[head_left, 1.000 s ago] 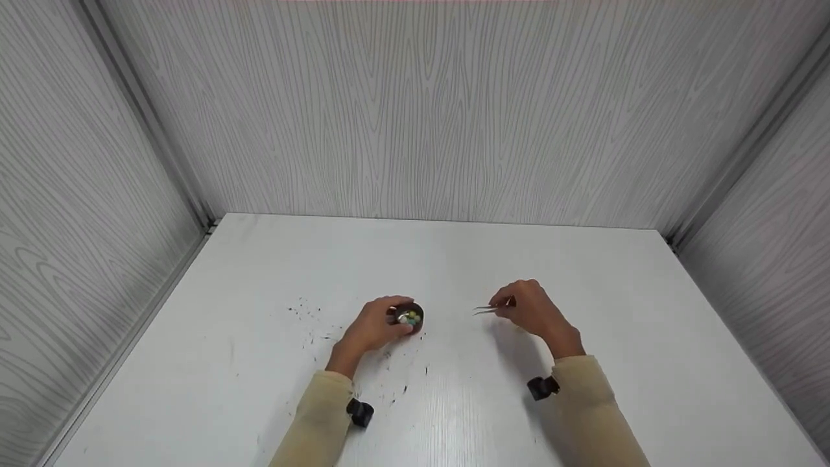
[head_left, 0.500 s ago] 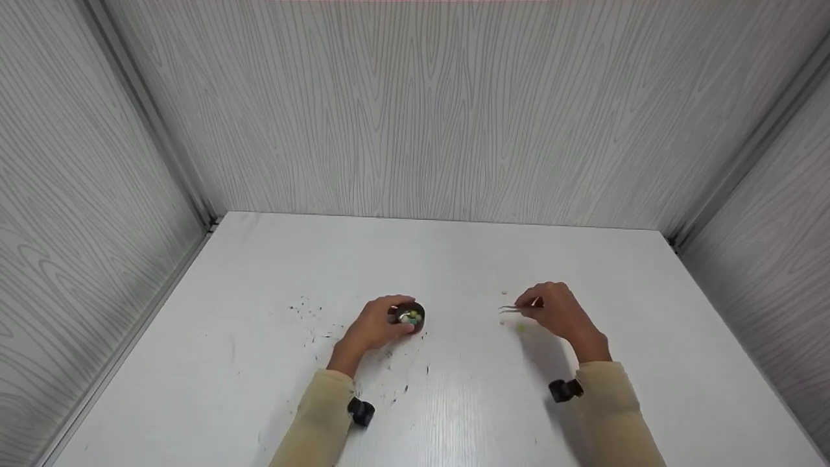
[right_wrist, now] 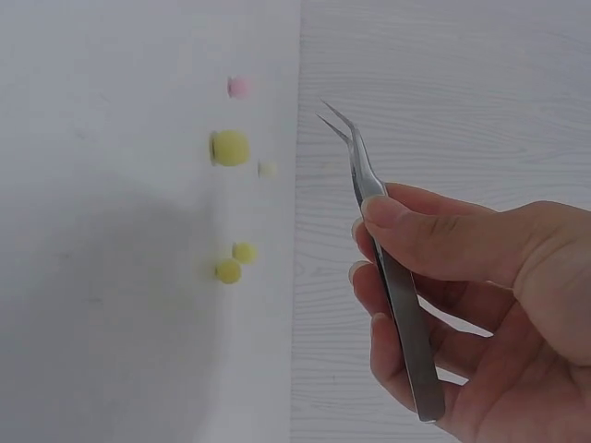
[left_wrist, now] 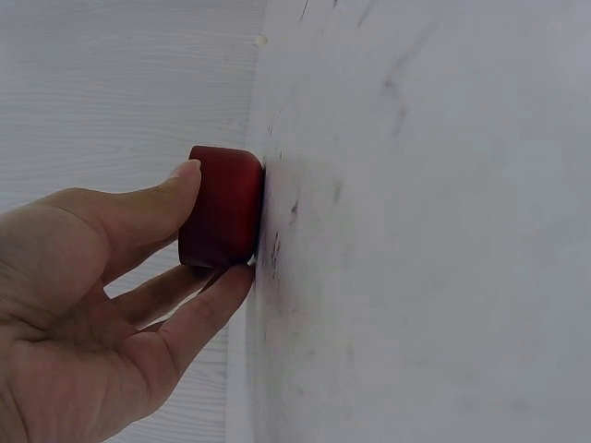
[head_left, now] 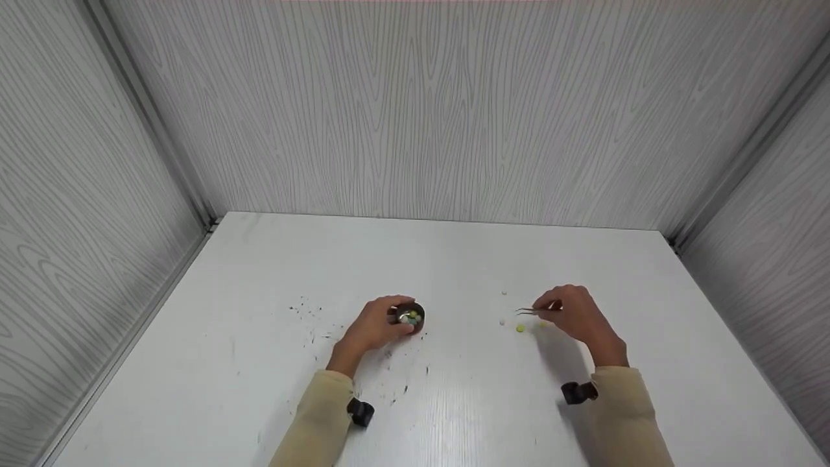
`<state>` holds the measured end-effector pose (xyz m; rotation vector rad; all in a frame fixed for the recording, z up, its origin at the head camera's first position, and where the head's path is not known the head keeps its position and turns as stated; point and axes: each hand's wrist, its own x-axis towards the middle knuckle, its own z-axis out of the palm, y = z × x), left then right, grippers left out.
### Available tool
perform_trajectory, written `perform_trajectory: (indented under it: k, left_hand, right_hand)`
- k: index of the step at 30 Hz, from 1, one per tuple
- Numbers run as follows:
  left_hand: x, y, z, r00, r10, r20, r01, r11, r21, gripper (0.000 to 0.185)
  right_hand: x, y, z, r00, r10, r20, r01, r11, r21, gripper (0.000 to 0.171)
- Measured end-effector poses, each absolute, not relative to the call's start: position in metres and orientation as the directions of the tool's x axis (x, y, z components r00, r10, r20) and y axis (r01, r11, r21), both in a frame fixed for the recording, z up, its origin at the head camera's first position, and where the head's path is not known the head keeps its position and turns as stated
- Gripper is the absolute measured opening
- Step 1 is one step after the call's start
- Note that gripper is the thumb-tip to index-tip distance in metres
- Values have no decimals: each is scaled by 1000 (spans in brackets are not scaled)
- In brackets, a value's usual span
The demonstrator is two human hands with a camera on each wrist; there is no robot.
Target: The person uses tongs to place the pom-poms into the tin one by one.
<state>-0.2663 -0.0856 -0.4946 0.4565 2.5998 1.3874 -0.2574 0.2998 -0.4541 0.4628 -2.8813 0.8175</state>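
The right hand's [right_wrist: 499,245] thumb and fingers pinch steel tweezers [right_wrist: 411,332], tips parted, above the white table [head_left: 467,402], near loose yellow balls [right_wrist: 231,148] and a pink ball [right_wrist: 240,88]. The left hand [left_wrist: 65,323] grips a red cup [left_wrist: 224,208] standing on the table, small coloured balls [head_left: 414,314] inside.

left sleeve [head_left: 316,418], right sleeve [head_left: 628,415]: tan | wrist cameras [head_left: 361,413]: black, blocky | left hand [head_left: 376,323], right hand [head_left: 577,316]: bare

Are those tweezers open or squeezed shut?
Open: in the right wrist view, the tweezers show a gap between their tips.
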Motion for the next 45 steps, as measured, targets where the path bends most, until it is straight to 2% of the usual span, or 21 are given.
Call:
perform_trajectory:
  k: [13, 27, 36, 45]
  left_hand:
    - [-265, -85, -493, -940, 341, 14, 204, 529, 824, 49]
    - [-265, -86, -494, -934, 358, 10, 198, 493, 847, 49]
    - [-266, -86, -494, -931, 364, 17, 212, 504, 837, 49]
    - [-268, -86, -495, -931, 365, 19, 221, 521, 825, 49]
  right_hand:
    - [-256, 304, -455, -965, -223, 136, -261, 817, -514, 17]
    - [-257, 307, -459, -966, -237, 99, -252, 807, -535, 17]
    - [-259, 310, -463, -975, -222, 24, -199, 817, -540, 15]
    - [-260, 315, -467, -977, -213, 1, -178, 814, -553, 15]
